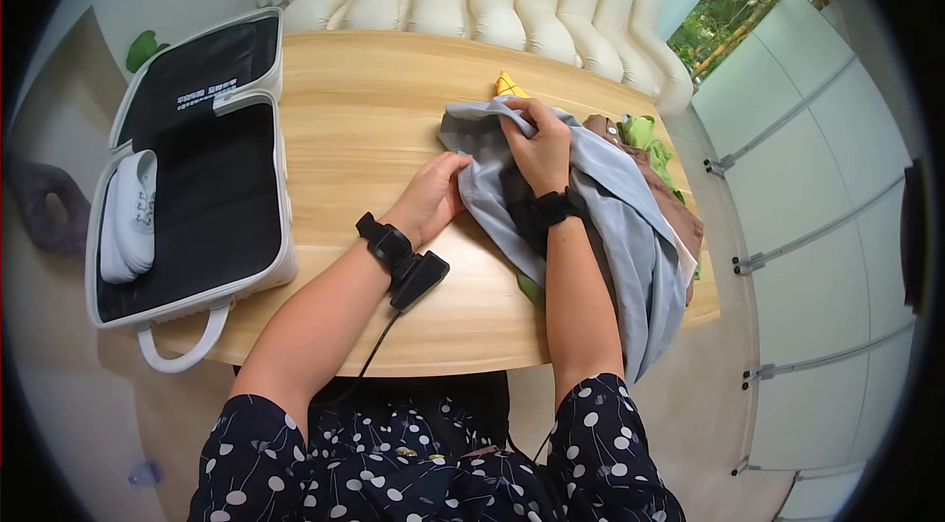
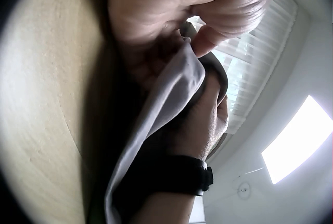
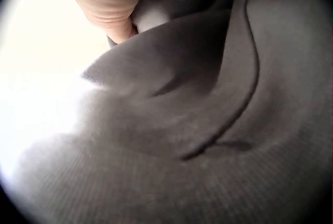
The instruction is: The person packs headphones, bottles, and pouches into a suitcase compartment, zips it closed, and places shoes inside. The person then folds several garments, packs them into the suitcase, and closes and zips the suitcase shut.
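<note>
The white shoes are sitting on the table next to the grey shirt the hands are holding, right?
Not quite. The white shoes sit inside the open black case, not beside the grey shirt. The head view shows it. Both hands do hold the shirt.

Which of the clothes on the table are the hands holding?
The grey garment. Both the left hand and the right hand grip it, and it lies on top, while the brown one and the green one lie untouched beneath it.

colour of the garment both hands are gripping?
Light grey-blue fabric garment, plain with no pattern; the head view shows it best.
</note>
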`<act>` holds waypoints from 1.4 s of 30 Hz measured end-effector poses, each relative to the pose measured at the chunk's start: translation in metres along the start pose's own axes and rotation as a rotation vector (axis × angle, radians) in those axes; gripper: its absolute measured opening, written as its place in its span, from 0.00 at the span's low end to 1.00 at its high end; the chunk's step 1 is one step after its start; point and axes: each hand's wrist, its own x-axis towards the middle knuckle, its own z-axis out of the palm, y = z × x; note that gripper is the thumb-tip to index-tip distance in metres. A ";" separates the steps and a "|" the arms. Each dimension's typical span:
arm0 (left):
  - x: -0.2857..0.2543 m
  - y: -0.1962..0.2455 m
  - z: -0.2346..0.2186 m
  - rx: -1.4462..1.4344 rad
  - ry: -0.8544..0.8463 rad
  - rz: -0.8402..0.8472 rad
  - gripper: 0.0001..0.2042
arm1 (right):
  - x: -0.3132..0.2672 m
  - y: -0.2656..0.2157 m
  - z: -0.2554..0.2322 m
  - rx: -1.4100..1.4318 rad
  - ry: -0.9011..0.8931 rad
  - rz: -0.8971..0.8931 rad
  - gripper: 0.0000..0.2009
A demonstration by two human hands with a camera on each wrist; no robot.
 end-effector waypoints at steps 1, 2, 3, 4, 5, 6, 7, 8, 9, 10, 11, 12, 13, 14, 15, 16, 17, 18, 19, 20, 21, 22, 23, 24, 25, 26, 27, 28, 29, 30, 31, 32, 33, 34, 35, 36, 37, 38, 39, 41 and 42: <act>-0.004 0.003 0.005 0.041 -0.016 -0.031 0.09 | 0.001 -0.003 -0.001 -0.036 -0.050 0.039 0.08; -0.007 0.006 0.007 0.082 -0.032 -0.062 0.09 | 0.001 -0.006 -0.002 -0.073 -0.100 0.078 0.08; -0.003 0.004 -0.004 0.120 -0.084 -0.089 0.10 | 0.000 -0.005 -0.002 -0.067 -0.102 0.074 0.08; -0.004 0.006 0.000 0.123 -0.091 -0.089 0.10 | 0.000 -0.005 -0.001 -0.071 -0.096 0.071 0.08; -0.006 0.008 0.003 0.111 -0.091 -0.108 0.10 | 0.000 -0.004 -0.001 -0.058 -0.093 0.080 0.08; -0.008 0.009 0.007 0.097 -0.089 -0.127 0.10 | 0.000 -0.003 0.000 -0.045 -0.093 0.089 0.08; -0.011 0.010 0.016 0.102 -0.028 -0.131 0.12 | 0.000 -0.003 0.000 -0.025 -0.076 0.066 0.08; -0.011 0.011 0.020 0.097 -0.029 -0.131 0.12 | 0.001 -0.002 0.001 -0.028 -0.079 0.067 0.08; -0.011 0.011 0.023 0.108 -0.033 -0.132 0.13 | 0.000 0.000 0.001 -0.004 -0.070 0.049 0.08; -0.011 0.010 0.024 0.120 -0.038 -0.135 0.14 | 0.000 0.000 0.001 0.021 -0.059 0.032 0.07; -0.010 0.008 0.024 0.119 -0.041 -0.139 0.14 | -0.001 0.001 0.001 0.017 -0.058 0.035 0.07; -0.008 0.007 0.021 0.103 -0.031 -0.116 0.14 | -0.001 0.002 0.001 0.018 -0.055 0.044 0.08; -0.007 0.007 0.020 0.090 -0.021 -0.092 0.15 | 0.000 0.002 0.000 0.021 -0.051 0.052 0.08; -0.006 0.006 0.019 0.095 -0.026 -0.093 0.15 | 0.000 0.002 0.000 0.020 -0.044 0.051 0.08; -0.006 0.006 0.018 0.066 -0.013 -0.073 0.15 | 0.001 0.002 0.000 0.024 -0.058 0.081 0.08; -0.005 0.006 0.017 0.036 0.002 -0.053 0.15 | 0.001 0.001 0.000 0.028 -0.073 0.113 0.08; -0.006 0.006 0.018 0.034 0.042 -0.049 0.15 | 0.003 -0.002 -0.001 -0.001 -0.076 0.117 0.08; -0.004 0.005 0.016 0.035 0.039 -0.054 0.15 | 0.002 -0.002 0.000 -0.004 -0.073 0.120 0.08; -0.002 0.005 0.013 0.019 0.037 -0.052 0.16 | 0.002 -0.002 0.001 0.034 -0.058 0.136 0.09; 0.000 0.004 0.011 0.003 0.034 -0.049 0.17 | 0.001 -0.001 0.001 0.072 -0.044 0.151 0.09; 0.001 0.003 0.009 0.002 0.033 -0.052 0.17 | 0.001 0.001 0.000 0.070 -0.043 0.153 0.09; 0.001 0.003 0.009 0.001 0.033 -0.056 0.17 | 0.000 0.001 0.000 0.052 -0.077 0.159 0.09; 0.001 0.003 0.009 0.001 0.035 -0.058 0.18 | -0.001 0.002 0.001 0.037 -0.112 0.164 0.08; 0.001 0.004 0.009 0.001 0.037 -0.057 0.18 | -0.001 0.004 0.001 0.039 -0.113 0.165 0.08; 0.001 0.004 0.010 -0.009 0.030 -0.054 0.18 | -0.001 0.005 0.002 -0.008 -0.147 0.156 0.09; 0.000 0.004 0.010 -0.019 0.025 -0.052 0.18 | -0.002 0.006 0.003 -0.054 -0.182 0.147 0.10; -0.001 0.004 0.011 -0.019 0.031 -0.052 0.18 | -0.004 0.007 0.003 -0.050 -0.185 0.150 0.10; -0.003 0.005 0.014 -0.024 0.022 -0.043 0.18 | -0.004 0.005 0.002 -0.094 -0.253 0.155 0.10; -0.005 0.006 0.016 -0.031 0.014 -0.036 0.18 | -0.005 0.004 0.001 -0.139 -0.321 0.161 0.11; -0.006 0.006 0.016 -0.033 0.020 -0.040 0.18 | -0.006 0.002 0.000 -0.138 -0.326 0.167 0.11; -0.007 0.007 0.017 -0.025 0.009 -0.045 0.17 | -0.007 0.000 0.000 -0.149 -0.362 0.187 0.10; -0.007 0.008 0.017 -0.015 -0.004 -0.048 0.17 | -0.006 0.000 0.000 -0.161 -0.397 0.205 0.10; -0.007 0.008 0.017 -0.016 -0.003 -0.049 0.17 | -0.007 0.000 0.000 -0.161 -0.398 0.205 0.10; -0.007 0.008 0.016 -0.024 -0.004 -0.050 0.16 | -0.007 0.001 0.000 -0.161 -0.398 0.202 0.10; -0.006 0.007 0.016 -0.030 -0.004 -0.051 0.15 | -0.007 0.001 0.000 -0.160 -0.397 0.200 0.10; -0.006 0.007 0.015 -0.028 -0.004 -0.052 0.15 | -0.007 0.001 0.000 -0.159 -0.396 0.200 0.10; -0.005 0.006 0.015 -0.022 -0.003 -0.047 0.15 | -0.006 0.000 0.000 -0.164 -0.397 0.203 0.10; -0.005 0.006 0.014 -0.017 -0.002 -0.042 0.15 | -0.006 0.000 0.000 -0.168 -0.399 0.207 0.10; -0.005 0.006 0.013 -0.015 -0.002 -0.043 0.15 | -0.007 0.000 0.000 -0.167 -0.398 0.208 0.10; -0.004 0.006 0.013 -0.019 -0.014 -0.037 0.15 | -0.006 0.001 0.000 -0.167 -0.402 0.203 0.10; -0.004 0.006 0.013 -0.021 -0.014 -0.038 0.15 | -0.006 0.001 0.000 -0.170 -0.403 0.204 0.10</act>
